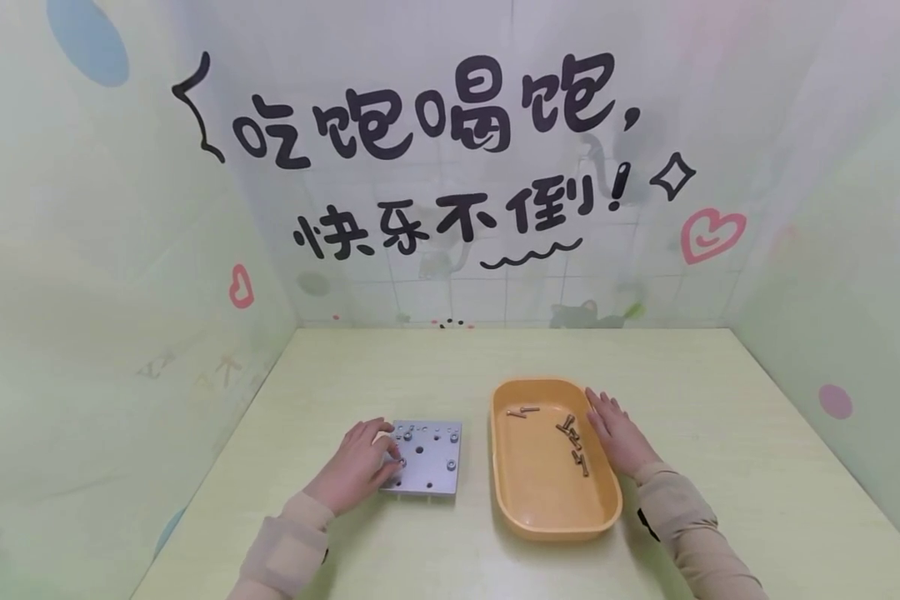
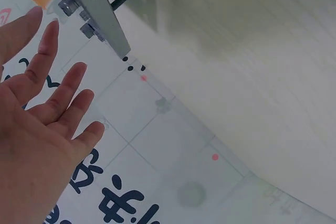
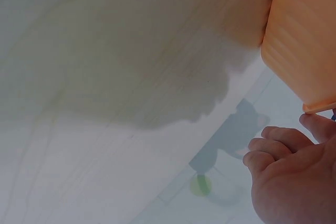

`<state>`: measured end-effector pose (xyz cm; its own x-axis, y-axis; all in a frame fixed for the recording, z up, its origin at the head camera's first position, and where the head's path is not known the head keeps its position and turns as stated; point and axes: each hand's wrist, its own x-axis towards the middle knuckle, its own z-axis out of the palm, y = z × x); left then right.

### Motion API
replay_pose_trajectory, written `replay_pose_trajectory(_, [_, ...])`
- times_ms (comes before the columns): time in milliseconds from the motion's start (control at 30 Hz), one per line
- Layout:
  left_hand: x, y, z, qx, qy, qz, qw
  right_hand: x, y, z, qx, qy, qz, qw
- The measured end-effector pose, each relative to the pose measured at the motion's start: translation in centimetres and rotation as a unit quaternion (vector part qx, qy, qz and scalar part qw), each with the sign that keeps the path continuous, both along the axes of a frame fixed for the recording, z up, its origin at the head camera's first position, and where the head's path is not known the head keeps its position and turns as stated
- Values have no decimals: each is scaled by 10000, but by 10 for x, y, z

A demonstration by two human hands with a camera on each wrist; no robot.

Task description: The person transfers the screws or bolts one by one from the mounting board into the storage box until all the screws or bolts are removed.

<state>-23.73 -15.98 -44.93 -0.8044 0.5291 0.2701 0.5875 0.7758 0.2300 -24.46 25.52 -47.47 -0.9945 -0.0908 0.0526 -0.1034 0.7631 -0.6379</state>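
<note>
A silver metal plate (image 1: 437, 481) with drilled holes lies left of the orange tray. Several bolts (image 1: 452, 465) stand in it, and in the left wrist view a threaded shank (image 2: 121, 1) pokes out beneath the plate. At the plate's left side is my left hand (image 1: 356, 467), thumb and index finger beside a bolt head. The left wrist view shows those fingertips apart, with nothing visible between them. My right hand (image 1: 621, 435) rests against the right rim of the orange tray (image 1: 528, 500), fingers extended; one fingertip meets the rim in the right wrist view.
Inside the tray, loose bolts (image 1: 573, 437) lie in a group at the right, with a couple more bolts (image 1: 523, 411) near the far left corner. The pale wooden table (image 1: 390, 367) is enclosed by printed walls at the back and both sides.
</note>
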Motion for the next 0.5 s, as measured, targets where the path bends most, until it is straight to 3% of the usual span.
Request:
replay_pose_trajectory(300, [6, -12, -9, -66, -341, 312, 9989, 2, 0, 2, -56, 38, 33, 10000])
replay_pose_trajectory(500, [8, -14, -12, -75, -402, 337, 9986, 2, 0, 1, -39, 52, 64, 10000])
